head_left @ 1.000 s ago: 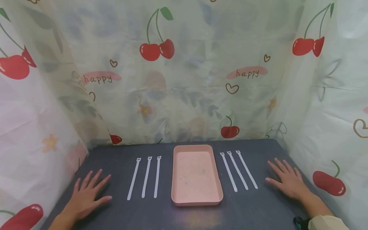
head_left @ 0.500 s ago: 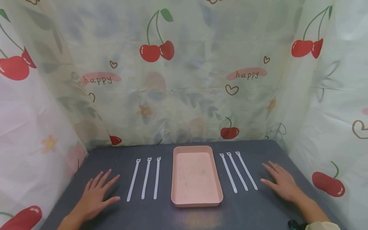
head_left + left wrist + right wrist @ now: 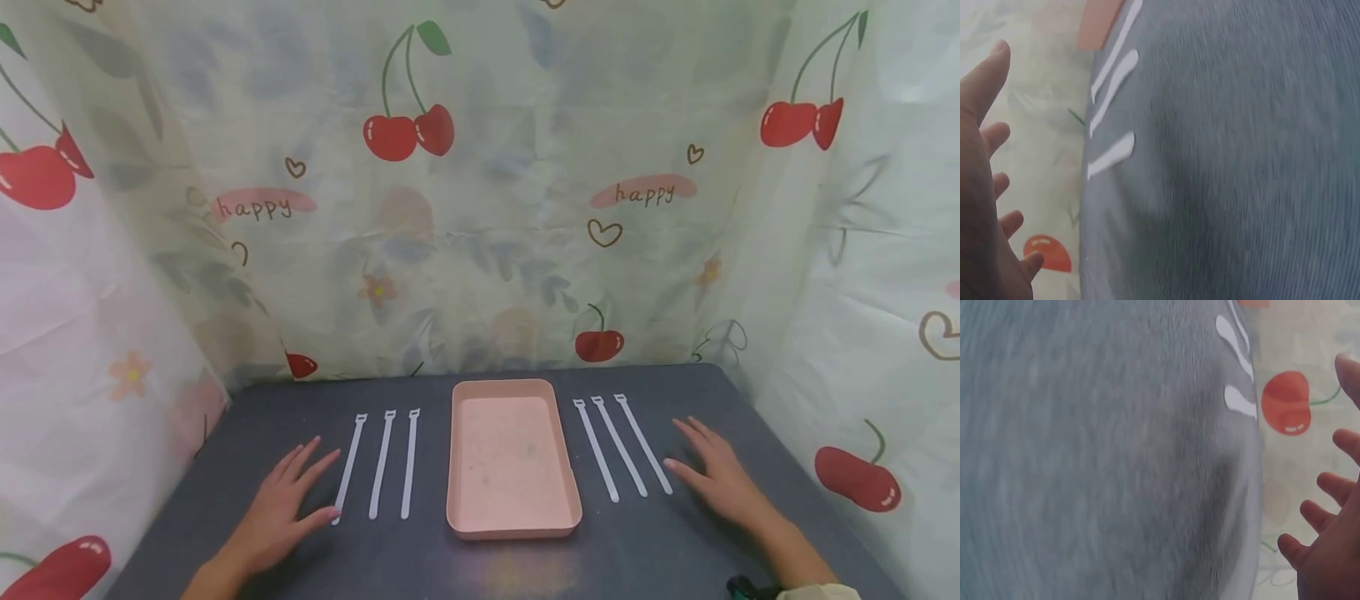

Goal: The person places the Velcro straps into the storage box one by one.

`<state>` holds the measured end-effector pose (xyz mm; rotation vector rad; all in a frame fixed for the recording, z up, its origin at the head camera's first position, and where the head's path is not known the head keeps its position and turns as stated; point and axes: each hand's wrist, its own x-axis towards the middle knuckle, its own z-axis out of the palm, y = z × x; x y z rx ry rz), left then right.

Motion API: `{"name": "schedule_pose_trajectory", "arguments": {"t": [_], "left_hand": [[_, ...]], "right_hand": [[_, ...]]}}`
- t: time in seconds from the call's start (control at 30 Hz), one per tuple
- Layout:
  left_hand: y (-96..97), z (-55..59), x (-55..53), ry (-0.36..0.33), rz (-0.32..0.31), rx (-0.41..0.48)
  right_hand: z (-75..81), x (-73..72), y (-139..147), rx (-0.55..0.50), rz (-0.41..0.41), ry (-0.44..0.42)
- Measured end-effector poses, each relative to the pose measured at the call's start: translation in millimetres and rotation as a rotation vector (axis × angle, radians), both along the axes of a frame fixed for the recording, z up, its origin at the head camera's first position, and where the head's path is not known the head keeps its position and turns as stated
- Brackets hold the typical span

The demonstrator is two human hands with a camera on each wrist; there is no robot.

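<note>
White cable straps with slotted heads lie flat in two groups of three. In the head view, my left hand point(image 3: 276, 510) is at the left group, its thumb tip overlapping the lower end of the outermost strap point(image 3: 349, 462). Its fingers are spread and hold nothing. On the other side, my right hand point(image 3: 718, 477) is just right of the nearest strap point(image 3: 645, 446), fingers extended and nothing in them. Between the groups sits a shallow pink tray point(image 3: 514, 531) with nothing in it. The left wrist view shows the left hand point(image 3: 985, 187) raised over the table; the right hand point(image 3: 1335, 531) looks similar.
The dark grey table point(image 3: 517, 575) carries the tray and straps. A cherry-printed curtain point(image 3: 487, 275) closes off the back and both sides. A dark wrist device point(image 3: 746, 587) and a pale sleeve point(image 3: 817, 592) show at the right forearm.
Both hands have moved inward: the left hand to the right, up to the outer left strap, and the right hand to the left, close to the outer right strap. Straps and tray have stayed put.
</note>
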<state>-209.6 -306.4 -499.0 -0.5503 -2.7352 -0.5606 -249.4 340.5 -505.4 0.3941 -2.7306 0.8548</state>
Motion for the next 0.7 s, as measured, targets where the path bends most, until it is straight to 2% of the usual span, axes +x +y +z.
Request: {"name": "schedule_pose_trajectory", "arguments": {"t": [0.2,0.43,0.53,0.7], "left_hand": [[18.0,-2.0,0.3,-0.068,-0.010,0.123],[31.6,-1.1,2.2,-0.189,0.021,0.259],[36.8,0.8,0.9,-0.186,0.014,0.321],[48.9,-0.3,-4.6,-0.125,-0.072,0.455]], "right_hand": [[-2.0,-2.9,-11.2,-0.045,-0.021,0.051],[-0.6,-6.8,-25.2,-0.048,-0.089,0.005],[-0.2,-10.3,-29.4,-0.058,-0.118,-0.011],[-1.6,-18.5,-34.8,-0.122,-0.154,-0.050]]}}
